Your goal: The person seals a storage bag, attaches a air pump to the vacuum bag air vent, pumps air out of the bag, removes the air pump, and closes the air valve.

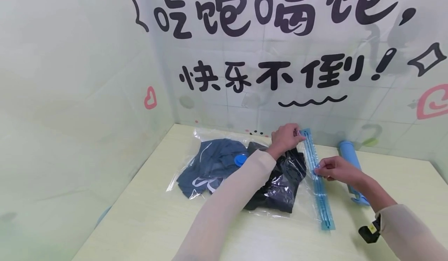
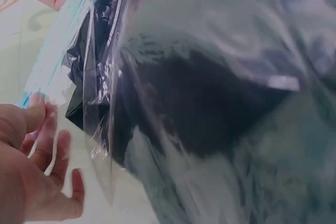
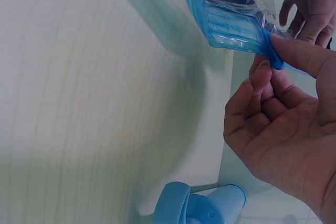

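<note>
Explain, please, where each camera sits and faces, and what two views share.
Head: on the head, facing forward and down at the clear bag; left hand, right hand and sleeves show.
Left wrist: on that wrist, facing bagged dark cloth; both hands show.
Right wrist: on that wrist, facing table and blue slider; both hands show.
Head and right wrist share the blue cylinder.
</note>
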A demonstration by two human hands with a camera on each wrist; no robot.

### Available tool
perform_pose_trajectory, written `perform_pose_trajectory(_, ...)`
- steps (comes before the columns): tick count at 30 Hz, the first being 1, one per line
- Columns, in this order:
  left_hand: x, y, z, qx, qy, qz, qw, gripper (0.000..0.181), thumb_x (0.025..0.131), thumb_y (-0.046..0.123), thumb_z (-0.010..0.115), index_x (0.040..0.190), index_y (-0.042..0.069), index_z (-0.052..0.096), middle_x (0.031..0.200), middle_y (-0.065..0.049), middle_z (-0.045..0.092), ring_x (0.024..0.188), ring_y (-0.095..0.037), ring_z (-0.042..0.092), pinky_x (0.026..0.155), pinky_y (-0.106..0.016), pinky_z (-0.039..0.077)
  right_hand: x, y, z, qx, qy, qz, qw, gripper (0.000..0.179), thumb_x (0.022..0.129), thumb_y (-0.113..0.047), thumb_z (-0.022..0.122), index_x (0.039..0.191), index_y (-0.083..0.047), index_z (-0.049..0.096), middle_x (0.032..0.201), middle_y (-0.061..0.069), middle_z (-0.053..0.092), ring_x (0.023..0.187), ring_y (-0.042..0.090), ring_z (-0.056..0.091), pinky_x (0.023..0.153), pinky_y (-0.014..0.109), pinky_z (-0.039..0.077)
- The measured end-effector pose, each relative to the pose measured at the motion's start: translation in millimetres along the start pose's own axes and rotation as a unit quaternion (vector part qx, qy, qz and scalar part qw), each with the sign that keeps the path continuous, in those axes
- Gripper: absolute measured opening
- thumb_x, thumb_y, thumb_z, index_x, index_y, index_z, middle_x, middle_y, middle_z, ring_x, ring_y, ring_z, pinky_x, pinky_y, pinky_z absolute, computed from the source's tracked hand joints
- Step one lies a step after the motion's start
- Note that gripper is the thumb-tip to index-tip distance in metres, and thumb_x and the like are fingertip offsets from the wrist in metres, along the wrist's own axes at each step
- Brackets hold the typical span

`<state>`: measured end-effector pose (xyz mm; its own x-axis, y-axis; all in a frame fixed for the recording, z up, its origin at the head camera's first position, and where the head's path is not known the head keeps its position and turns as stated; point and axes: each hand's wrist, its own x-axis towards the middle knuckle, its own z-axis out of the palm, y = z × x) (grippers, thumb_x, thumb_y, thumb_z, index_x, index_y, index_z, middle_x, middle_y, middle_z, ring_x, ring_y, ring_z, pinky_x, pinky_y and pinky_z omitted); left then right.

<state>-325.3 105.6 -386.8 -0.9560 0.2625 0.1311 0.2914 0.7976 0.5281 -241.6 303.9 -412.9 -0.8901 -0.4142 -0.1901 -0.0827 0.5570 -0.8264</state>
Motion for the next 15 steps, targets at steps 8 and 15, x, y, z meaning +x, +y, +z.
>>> perform_pose_trajectory(8, -1.5, 7.2, -0.4, -0.016, 0.023, 0.005, 0.9996, 0.028, 0.094, 0.039, 0.075, 0.076, 0.022, 0.061, 0.073, 0.013, 0.058, 0.071, -0.006, 0.053, 0.071, -0.029, 0.040, -2.5, 6, 4, 0.059, -0.059, -0.027, 0.9962, 0.022, 0.100, -0.008, 0.063, 0.086, 0.008, 0.058, 0.077, 0.005, 0.055, 0.073, 0.017, 0.053, 0.068, 0.030, 0.046)
perform_pose_trajectory(15, 1.5, 10.1, 5.7, -0.001, 0.021, 0.011, 0.9997, 0.029, 0.093, 0.040, 0.076, 0.076, 0.023, 0.060, 0.072, 0.014, 0.057, 0.071, -0.006, 0.053, 0.073, -0.030, 0.040, -7.3, 16, 8, 0.048, -0.092, -0.046, 0.9936, 0.024, 0.097, -0.006, 0.065, 0.079, 0.007, 0.055, 0.068, -0.002, 0.047, 0.063, 0.013, 0.045, 0.058, 0.027, 0.039)
